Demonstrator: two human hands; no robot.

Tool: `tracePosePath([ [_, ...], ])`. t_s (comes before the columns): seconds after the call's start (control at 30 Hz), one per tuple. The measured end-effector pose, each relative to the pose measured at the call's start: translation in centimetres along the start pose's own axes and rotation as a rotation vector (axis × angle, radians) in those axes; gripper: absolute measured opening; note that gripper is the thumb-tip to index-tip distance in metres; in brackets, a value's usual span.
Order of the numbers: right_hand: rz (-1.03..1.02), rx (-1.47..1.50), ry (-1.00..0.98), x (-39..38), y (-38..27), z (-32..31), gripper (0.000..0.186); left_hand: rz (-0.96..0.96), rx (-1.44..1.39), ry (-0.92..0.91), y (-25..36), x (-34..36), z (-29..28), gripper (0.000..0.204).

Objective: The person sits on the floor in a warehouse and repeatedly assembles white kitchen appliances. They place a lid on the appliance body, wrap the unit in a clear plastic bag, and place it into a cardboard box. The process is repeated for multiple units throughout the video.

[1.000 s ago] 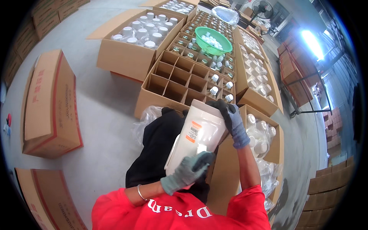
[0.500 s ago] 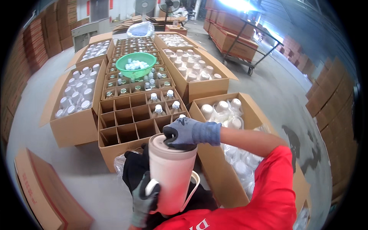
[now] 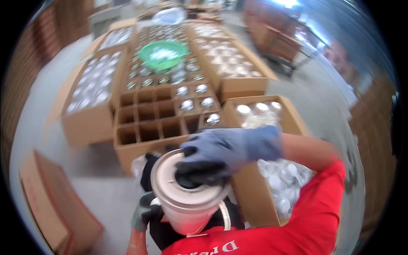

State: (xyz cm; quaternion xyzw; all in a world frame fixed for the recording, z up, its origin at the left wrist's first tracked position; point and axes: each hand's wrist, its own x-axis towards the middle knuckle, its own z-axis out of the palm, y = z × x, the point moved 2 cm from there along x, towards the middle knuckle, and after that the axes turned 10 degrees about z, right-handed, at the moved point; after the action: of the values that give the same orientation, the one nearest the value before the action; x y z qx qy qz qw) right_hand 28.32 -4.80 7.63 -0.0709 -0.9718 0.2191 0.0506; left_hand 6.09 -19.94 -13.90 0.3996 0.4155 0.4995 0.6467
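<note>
While the right grip [image 3: 216, 148] is bending over the lid [image 3: 163, 170] of the cream jug [image 3: 185, 219], its fingers are pinching the lid's middle, probably for keeping it steady. The left grip [image 3: 145, 212] is staying low beside the jug, seemingly as support; blur is hiding whether it is pinching anything. Below the right grip, the jug is facing upward with its curved handle [image 3: 225, 214]. Ahead of both grips, a divided carton [image 3: 131, 159] is holding bottles [image 3: 187, 105] in separate cells, likely against knocking.
</note>
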Motion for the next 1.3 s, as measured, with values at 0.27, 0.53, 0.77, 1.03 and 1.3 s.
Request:
tracePosePath([
  [0.27,0.513,-0.248,-0.112,-4.0,-1.9,1.5,0.033,0.169,-0.009,-0.224,1.6,0.1,3.6,0.067],
  [0.53,0.869,0.001,0.000,-2.2,11.1,3.7,0.042,0.421,0.425,0.257,0.1,-0.1,6.5,0.077],
  [0.77,0.986,0.308,-0.450,0.1,15.9,3.4,0.040,0.325,0.502,0.382,0.0,-0.3,9.8,0.079],
  [1.03,0.854,0.636,-0.257,5.3,18.7,1.0,0.034,0.210,0.016,0.429,-2.7,2.2,0.5,0.053],
  [1.3,0.693,0.935,-0.052,5.5,22.4,11.9,0.032,-0.014,0.660,0.536,-12.6,11.7,-16.1,0.031],
])
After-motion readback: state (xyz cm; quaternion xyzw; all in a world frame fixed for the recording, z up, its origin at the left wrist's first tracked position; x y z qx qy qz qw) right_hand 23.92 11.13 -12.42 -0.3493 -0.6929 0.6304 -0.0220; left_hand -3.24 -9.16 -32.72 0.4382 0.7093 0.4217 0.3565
